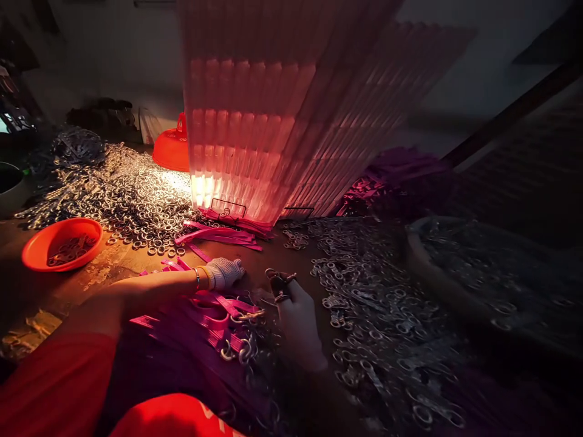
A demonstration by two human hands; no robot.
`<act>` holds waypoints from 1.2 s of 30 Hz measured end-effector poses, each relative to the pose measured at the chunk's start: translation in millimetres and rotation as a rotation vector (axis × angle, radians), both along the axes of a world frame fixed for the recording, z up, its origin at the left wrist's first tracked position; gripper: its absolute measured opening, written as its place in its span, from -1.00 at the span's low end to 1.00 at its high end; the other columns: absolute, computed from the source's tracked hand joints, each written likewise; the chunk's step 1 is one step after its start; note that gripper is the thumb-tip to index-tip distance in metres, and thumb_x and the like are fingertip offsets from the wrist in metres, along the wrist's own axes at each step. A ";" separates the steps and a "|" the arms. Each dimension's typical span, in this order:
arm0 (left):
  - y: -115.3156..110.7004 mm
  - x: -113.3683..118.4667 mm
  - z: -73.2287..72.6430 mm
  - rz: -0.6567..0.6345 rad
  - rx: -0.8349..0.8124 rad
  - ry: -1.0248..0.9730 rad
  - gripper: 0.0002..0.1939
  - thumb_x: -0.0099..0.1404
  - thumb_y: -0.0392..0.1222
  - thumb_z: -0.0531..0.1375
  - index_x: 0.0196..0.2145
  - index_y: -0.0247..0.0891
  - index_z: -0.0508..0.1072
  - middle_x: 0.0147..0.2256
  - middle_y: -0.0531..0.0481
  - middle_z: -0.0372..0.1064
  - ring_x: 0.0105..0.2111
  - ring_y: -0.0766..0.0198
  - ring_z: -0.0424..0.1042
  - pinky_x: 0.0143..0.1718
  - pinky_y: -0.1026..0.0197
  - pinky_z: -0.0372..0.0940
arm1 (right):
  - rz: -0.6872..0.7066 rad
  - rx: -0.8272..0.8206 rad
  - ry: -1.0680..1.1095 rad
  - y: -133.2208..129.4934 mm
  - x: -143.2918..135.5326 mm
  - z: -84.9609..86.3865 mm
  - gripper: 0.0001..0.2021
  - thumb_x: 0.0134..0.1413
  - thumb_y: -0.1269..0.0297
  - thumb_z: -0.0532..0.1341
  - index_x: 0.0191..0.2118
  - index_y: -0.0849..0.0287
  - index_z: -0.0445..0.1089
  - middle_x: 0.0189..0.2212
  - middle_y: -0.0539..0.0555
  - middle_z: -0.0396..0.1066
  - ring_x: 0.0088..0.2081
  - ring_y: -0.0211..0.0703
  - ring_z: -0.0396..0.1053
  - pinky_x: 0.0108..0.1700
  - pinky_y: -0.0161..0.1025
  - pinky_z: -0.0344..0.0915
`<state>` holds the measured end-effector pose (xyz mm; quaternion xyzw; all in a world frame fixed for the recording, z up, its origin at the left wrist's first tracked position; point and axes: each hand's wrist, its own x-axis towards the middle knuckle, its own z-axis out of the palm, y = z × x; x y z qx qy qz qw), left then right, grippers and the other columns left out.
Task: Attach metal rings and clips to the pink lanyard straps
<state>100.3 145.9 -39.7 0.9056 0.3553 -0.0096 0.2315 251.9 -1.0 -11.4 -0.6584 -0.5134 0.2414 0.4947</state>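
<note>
My left hand (224, 273) wears a white dotted glove and rests low over the table, its fingers bent together; whatever lies in them is hidden. Opposite it, my right hand (298, 315) has dark coverings tied round its fingers. These fingers are curled closed, with a small ring-like shape at their tips, too dim to name. Below both hands, a bundle of pink straps (218, 318) lies across my lap, metal rings (246, 351) on its ends. More pink straps (228, 235) lie on the table beyond my left hand.
A red lamp (173, 149) lights a heap of metal rings (146, 206). An orange bowl (64, 258) holds metal parts. Corrugated translucent sheets (250, 139) stand upright ahead. Metal snap hooks (387, 321) spread at right, beside a large basin (416, 249) and a purple strap pile (405, 173).
</note>
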 end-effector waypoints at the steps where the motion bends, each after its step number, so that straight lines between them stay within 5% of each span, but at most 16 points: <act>1: -1.4 -1.2 -3.4 0.015 -0.018 -0.003 -0.83 0.11 -0.37 0.29 -0.27 -0.35 0.53 -0.18 -0.17 0.47 -0.34 0.20 0.42 -0.26 0.11 0.33 | 0.007 0.008 -0.001 -0.8 -1.1 -0.8 -0.57 0.14 0.06 0.10 -0.08 0.25 0.54 -0.22 0.20 0.56 -0.24 -0.01 0.41 -0.21 -0.15 0.30; 4: -4.3 -12.4 3.0 0.092 -0.109 -0.082 -0.85 0.13 -0.39 0.26 -0.30 -0.33 0.54 -0.28 -0.10 0.47 -0.34 0.24 0.41 -0.25 0.15 0.31 | 0.050 -0.003 -0.029 -2.7 -4.1 -1.0 -0.60 0.16 0.14 0.09 -0.02 0.21 0.50 -0.13 0.19 0.55 -0.15 0.01 0.43 -0.14 -0.13 0.31; 7: -14.0 -33.3 27.5 0.179 -0.228 -0.205 -0.83 0.23 -0.26 0.19 -0.27 -0.33 0.57 -0.46 -0.05 0.42 -0.46 0.28 0.38 -0.40 0.24 0.27 | 0.151 0.000 -0.132 -3.0 -8.0 1.2 -0.65 0.13 0.31 0.09 -0.01 0.16 0.48 -0.15 0.13 0.56 -0.15 -0.02 0.43 -0.15 -0.17 0.30; 10: -37.9 -55.0 52.4 0.243 -0.390 -0.306 -0.61 0.36 -0.04 0.03 -0.17 -0.37 0.54 -0.63 0.05 0.24 -0.67 0.35 0.22 -0.61 0.29 0.15 | 0.238 0.051 -0.315 -2.1 -17.0 6.3 -0.61 0.05 0.48 0.06 -0.05 0.14 0.48 -0.20 0.12 0.54 -0.16 -0.06 0.42 -0.15 -0.21 0.27; 13: -66.7 -69.0 64.8 0.279 -0.550 -0.397 -0.61 0.36 -0.04 -0.05 -0.27 -0.34 0.48 -0.69 0.11 0.13 -0.73 0.38 0.11 -0.68 0.32 0.07 | 0.274 0.031 -0.563 -3.8 -31.0 15.6 -0.64 -0.04 0.56 0.06 -0.16 0.17 0.48 -0.29 0.11 0.51 -0.26 -0.10 0.39 -0.23 -0.26 0.20; 16: -87.6 -73.4 67.7 0.279 -0.657 -0.493 -0.66 0.34 -0.06 -0.03 -0.46 -0.27 0.37 -0.69 0.11 0.12 -0.73 0.38 0.10 -0.69 0.32 0.02 | 0.278 -0.005 -0.833 -10.8 -43.8 26.1 -0.72 -0.11 0.60 0.08 -0.33 0.20 0.45 -0.36 0.13 0.47 -0.33 -0.12 0.32 -0.30 -0.24 0.09; 20: -100.4 -70.1 70.5 0.235 -0.543 -0.495 -0.85 0.18 -0.25 0.12 -0.53 -0.29 0.36 -0.64 0.07 0.23 -0.64 0.38 0.16 -0.60 0.33 0.02 | 0.263 0.003 -1.029 -22.5 -52.4 32.9 -0.79 -0.07 0.59 0.10 -0.37 0.21 0.43 -0.37 0.15 0.45 -0.37 -0.11 0.26 -0.32 -0.19 0.00; 23: -104.7 -69.2 72.5 0.224 -0.467 -0.515 -0.95 0.04 -0.39 0.17 -0.52 -0.31 0.42 -0.55 0.05 0.32 -0.53 0.39 0.19 -0.52 0.34 0.03 | 0.211 -0.019 -1.018 -28.5 -54.6 34.8 -0.79 -0.01 0.57 0.10 -0.33 0.21 0.44 -0.35 0.17 0.45 -0.34 -0.09 0.27 -0.29 -0.19 0.02; 28: -111.5 -77.4 69.8 0.258 -0.484 -0.520 -0.80 0.19 -0.32 0.03 -0.42 -0.33 0.46 -0.58 0.07 0.29 -0.61 0.39 0.19 -0.55 0.33 0.07 | 0.325 -0.171 -0.902 -33.4 -56.1 47.8 -0.69 0.04 0.52 0.13 -0.07 0.25 0.40 -0.18 0.20 0.48 -0.20 -0.06 0.38 -0.23 -0.23 0.14; 32: -117.5 -80.2 63.9 0.238 -0.375 -0.532 -0.77 0.16 -0.35 0.02 -0.42 -0.34 0.49 -0.56 0.06 0.33 -0.58 0.39 0.23 -0.51 0.33 0.10 | 0.385 -0.306 -1.038 -32.7 -58.4 54.2 -0.73 0.05 0.51 0.11 -0.11 0.27 0.40 -0.29 0.22 0.53 -0.28 -0.04 0.46 -0.31 -0.23 0.15; 36: -119.0 -77.0 59.8 0.222 -0.302 -0.519 -0.80 0.16 -0.34 0.06 -0.46 -0.34 0.50 -0.53 0.01 0.40 -0.51 0.34 0.28 -0.46 0.31 0.11 | 0.446 -0.270 -1.077 -30.7 -60.5 48.9 -0.80 0.07 0.49 0.11 -0.18 0.28 0.40 -0.35 0.25 0.53 -0.33 -0.01 0.49 -0.36 -0.22 0.14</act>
